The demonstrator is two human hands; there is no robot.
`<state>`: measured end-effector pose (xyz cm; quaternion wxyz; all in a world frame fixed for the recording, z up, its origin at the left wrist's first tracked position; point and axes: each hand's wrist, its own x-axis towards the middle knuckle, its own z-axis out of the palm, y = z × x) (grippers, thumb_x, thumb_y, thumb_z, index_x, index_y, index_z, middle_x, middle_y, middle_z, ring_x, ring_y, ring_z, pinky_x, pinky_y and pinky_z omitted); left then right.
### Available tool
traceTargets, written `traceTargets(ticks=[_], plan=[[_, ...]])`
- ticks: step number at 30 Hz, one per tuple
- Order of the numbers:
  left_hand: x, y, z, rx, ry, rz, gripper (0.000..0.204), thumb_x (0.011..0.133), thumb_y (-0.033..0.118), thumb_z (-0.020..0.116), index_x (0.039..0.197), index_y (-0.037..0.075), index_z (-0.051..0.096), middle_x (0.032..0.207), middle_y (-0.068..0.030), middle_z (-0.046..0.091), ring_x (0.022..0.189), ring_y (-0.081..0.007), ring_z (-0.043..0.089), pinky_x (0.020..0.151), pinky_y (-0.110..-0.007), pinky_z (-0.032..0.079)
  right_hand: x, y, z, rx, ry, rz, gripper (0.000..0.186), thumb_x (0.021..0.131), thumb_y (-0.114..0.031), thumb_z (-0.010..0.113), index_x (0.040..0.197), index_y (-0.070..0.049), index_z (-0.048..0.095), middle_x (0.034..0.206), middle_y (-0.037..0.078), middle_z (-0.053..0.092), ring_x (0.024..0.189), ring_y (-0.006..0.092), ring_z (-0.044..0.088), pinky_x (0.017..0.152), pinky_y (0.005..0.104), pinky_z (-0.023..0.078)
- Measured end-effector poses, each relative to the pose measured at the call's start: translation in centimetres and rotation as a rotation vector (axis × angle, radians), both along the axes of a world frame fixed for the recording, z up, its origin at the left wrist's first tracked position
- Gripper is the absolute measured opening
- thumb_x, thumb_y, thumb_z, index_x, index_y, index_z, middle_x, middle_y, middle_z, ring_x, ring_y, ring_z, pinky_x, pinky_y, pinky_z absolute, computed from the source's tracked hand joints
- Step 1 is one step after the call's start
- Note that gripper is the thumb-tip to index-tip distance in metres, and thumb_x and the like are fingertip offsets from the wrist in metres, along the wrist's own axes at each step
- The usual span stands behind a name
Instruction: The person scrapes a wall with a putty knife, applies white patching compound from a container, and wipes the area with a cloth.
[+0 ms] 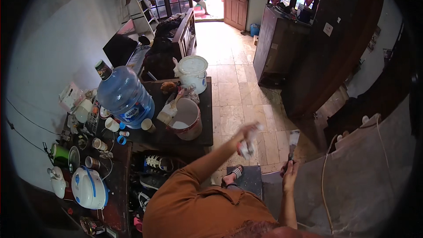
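My left hand (249, 128) is stretched forward over the tiled floor, somewhat smeared by motion. Its fingers are closed on a crumpled white packet (246, 150) with red and dark marks; whether it is a bag or a cloth is unclear. To its right, my right hand (289, 170) grips a putty knife (294, 138) by its dark handle. The blade points away from me and carries white paste or paint. Left of my hands, an open bucket (197, 128) with a pale inside stands on a dark table (205, 103), a wide brush-like piece (167, 113) leaning at its rim.
A lidded white bucket (194, 81) and a large blue water bottle (128, 99) share the table. Cups and a rice cooker (88, 188) crowd the left. Shoes (158, 163) fill a shelf below. A grey wall (361, 172) with a hanging cable (325, 185) rises at right. Someone sits beyond the open door (236, 0).
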<state>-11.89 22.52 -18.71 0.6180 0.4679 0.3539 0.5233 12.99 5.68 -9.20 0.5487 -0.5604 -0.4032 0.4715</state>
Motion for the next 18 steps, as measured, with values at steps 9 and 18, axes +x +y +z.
traceTargets(ticks=[9, 18], plan=[[11.2, -17.7, 4.8, -0.214, 0.196, -0.688, 0.057, 0.101, 0.059, 0.051, 0.13, 0.012, 0.067, 0.116, -0.0065, 0.07, 0.103, -0.0158, 0.062, 0.098, -0.033, 0.047, 2.1, -10.9, -2.3, -0.117, -0.183, -0.152, 0.018, 0.105, -0.024, 0.048, 0.109, -0.006, 0.051, 0.076, 0.003, 0.053, 0.059, 0.0075, 0.047, 0.048, 0.0249, 0.039], [14.5, -17.6, -2.2, -0.608, -0.11, -0.615, 0.042, 0.095, 0.038, 0.059, 0.114, 0.001, 0.062, 0.109, -0.0089, 0.063, 0.092, -0.0221, 0.06, 0.087, -0.034, 0.051, 3.4, -14.7, -5.3, -0.182, -0.181, -0.088, 0.067, 0.105, -0.057, 0.032, 0.134, -0.003, 0.059, 0.12, 0.013, 0.068, 0.102, 0.0234, 0.064, 0.088, 0.0389, 0.052]])
